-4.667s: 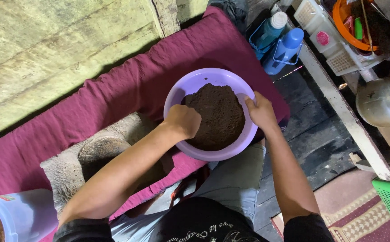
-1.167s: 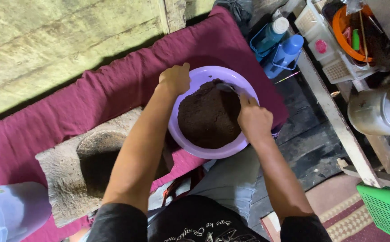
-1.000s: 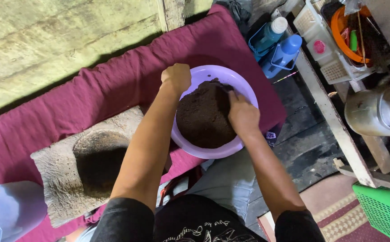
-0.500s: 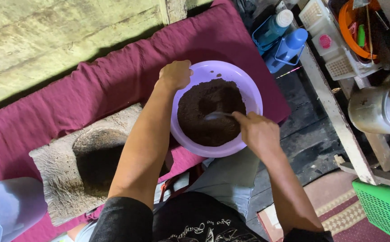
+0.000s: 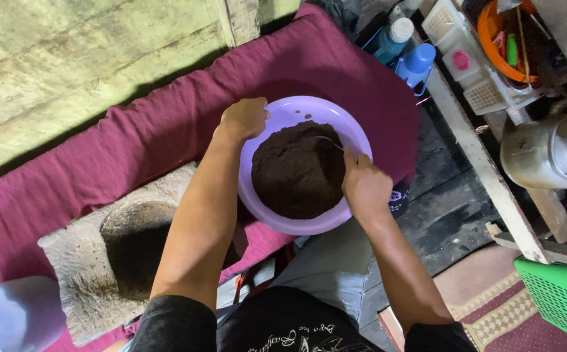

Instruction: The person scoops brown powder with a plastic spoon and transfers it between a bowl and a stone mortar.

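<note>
Left hand [image 5: 244,118] gripping bowl [image 5: 283,114] rim at ten o'clock; right hand [image 5: 365,186] pinching spoon [image 5: 328,141]. Best stirred slowly, keeping powder [image 5: 296,171] inside.

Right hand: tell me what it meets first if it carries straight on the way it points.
The right hand points up-left into the purple bowl, so it would likely meet the dark brown powder first; exact height is unclear.

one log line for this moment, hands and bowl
left hand: grips bowl rim | right hand: spoon in brown powder | bowl: lilac
</note>
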